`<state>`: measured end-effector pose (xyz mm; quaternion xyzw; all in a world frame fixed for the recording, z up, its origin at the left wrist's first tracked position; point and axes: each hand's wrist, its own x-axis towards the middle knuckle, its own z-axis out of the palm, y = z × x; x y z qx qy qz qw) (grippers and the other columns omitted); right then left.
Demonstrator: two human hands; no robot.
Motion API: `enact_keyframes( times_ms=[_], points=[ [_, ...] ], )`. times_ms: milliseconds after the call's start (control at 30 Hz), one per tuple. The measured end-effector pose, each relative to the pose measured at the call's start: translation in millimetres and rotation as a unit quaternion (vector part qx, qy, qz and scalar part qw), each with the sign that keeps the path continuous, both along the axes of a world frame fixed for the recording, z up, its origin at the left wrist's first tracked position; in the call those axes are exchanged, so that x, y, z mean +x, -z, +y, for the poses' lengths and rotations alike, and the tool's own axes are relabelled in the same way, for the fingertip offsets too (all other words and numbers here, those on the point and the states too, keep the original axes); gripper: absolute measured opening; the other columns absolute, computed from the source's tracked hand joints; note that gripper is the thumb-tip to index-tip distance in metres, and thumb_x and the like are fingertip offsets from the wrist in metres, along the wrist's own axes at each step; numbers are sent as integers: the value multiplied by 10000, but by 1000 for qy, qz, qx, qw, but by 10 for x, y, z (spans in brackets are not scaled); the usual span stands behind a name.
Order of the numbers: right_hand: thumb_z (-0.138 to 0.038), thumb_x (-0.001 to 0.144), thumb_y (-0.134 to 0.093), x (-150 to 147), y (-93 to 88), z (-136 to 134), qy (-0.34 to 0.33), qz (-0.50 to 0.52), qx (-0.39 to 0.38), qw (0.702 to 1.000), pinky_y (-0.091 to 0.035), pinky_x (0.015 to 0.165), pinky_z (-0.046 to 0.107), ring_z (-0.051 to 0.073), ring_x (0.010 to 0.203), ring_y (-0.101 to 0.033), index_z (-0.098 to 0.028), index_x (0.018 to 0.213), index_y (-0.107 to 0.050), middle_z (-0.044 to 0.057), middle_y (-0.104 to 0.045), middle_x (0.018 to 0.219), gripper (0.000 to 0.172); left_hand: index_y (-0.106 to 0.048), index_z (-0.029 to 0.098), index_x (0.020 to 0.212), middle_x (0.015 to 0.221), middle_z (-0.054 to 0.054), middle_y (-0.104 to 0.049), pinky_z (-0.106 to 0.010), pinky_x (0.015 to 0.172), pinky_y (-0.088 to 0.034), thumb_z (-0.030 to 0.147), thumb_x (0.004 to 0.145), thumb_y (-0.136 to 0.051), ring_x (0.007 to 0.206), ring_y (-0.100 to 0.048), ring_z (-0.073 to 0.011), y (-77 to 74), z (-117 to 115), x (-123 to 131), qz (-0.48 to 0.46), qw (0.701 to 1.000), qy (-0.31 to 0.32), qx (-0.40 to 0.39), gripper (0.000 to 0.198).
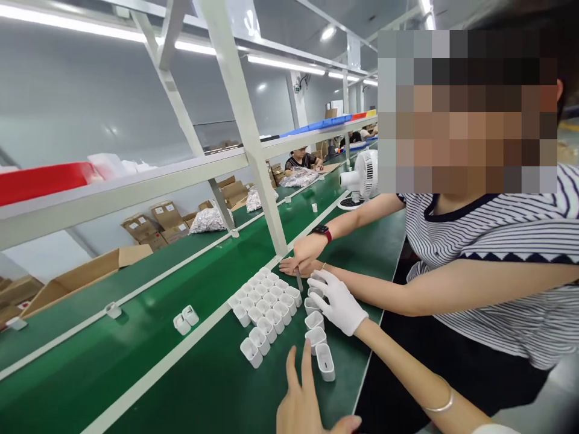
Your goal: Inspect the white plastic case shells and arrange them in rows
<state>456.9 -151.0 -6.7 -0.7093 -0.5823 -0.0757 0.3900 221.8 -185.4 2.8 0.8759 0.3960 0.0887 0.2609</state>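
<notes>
Open-topped, rounded-rectangular white plastic cups (266,301) stand clustered; bare left hand (302,401) splayed, empty; white-gloved right hand (340,303) half-curled over some, hold unclear.

The green desk (199,392) bears clustered white cups (264,308) by its left edge, a cup row (315,322) nearer the right, and a fan (364,172).

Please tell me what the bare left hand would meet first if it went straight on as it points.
The left hand would probably meet the second-nearest white container in the row by the table edge; the index fingertip overlaps its side in the picture, but depth leaves touching unclear.
</notes>
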Motion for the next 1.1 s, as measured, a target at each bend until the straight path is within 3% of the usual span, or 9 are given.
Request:
enact_keyframes(
  times_ms=[100, 233, 367, 500, 667, 800, 1000, 1100],
  points=[
    [-341, 945, -558, 27, 62, 48, -12, -33, -22, 999, -456, 1075, 574, 375, 1306, -542, -162, 1144, -751, 199, -616, 1342, 330, -208, 274, 1615, 1604, -209, -335, -409, 844, -525, 356, 793, -727, 1065, -700, -411, -171, 48, 269, -19, 1000, 3, 5, 976],
    [-402, 943, -580, 86, 63, 50, -28, -58, -40, 997, -458, 1067, 574, 387, 1294, -546, -153, 1136, -760, 219, -613, 1334, 363, -233, 251, 1609, 1527, -158, -477, -370, 876, -522, 257, 879, -590, 1143, -671, -352, -237, 187, 310, -85, 996, 12, 2, 812],
    [-377, 949, -567, 170, 62, 84, -40, -62, -50, 996, -463, 1077, 509, 350, 1267, -572, -165, 1130, -766, 195, -631, 1308, 343, -251, 274, 1597, 1543, -114, -482, -378, 976, -507, 184, 851, -584, 1261, -603, -324, -206, 306, 258, -130, 990, 41, -25, 822],
    [-325, 957, -525, 242, 67, 161, -26, -58, -68, 996, -467, 1058, 474, 328, 1233, -583, -161, 1159, -754, 175, -634, 1303, 347, -319, 258, 1574, 1496, -121, -531, -368, 948, -527, 154, 799, -602, 1252, -600, -313, -141, 416, 227, -155, 984, 49, -70, 831],
    [-268, 920, -556, 309, -9, 293, 7, -56, -103, 993, -446, 1042, 434, 306, 1161, -597, -183, 1123, -764, 137, -684, 1224, 303, -444, 232, 1499, 1297, -117, -649, -352, 858, -537, 185, 788, -639, 1013, -657, -257, -20, 479, 214, -189, 973, -27, -130, 739],
    [-275, 890, -601, 317, -53, 369, 39, -57, -127, 990, -423, 1025, 467, 328, 1110, -595, -174, 1093, -770, 153, -702, 1170, 283, -572, 195, 1377, 1167, -106, -676, -372, 841, -529, 175, 796, -618, 880, -638, -230, 45, 527, 192, -187, 971, -48, -145, 583],
    [-286, 876, -643, 209, 10, 365, 62, -38, -128, 989, -422, 1025, 454, 302, 1122, -593, -146, 1123, -738, 153, -693, 1122, 299, -476, 156, 1446, 1240, -140, -620, -396, 857, -537, 206, 789, -652, 901, -626, -241, 60, 472, 154, -196, 966, -77, -147, 682],
    [-274, 867, -638, 108, 45, 334, 61, -24, -119, 991, -444, 1016, 412, 288, 1093, -611, -159, 1061, -752, 144, -680, 1094, 252, -459, 135, 1438, 1316, -184, -559, -451, 958, -502, 272, 804, -685, 1099, -592, -316, 8, 355, 189, -188, 970, -80, -128, 687]
  ],
)
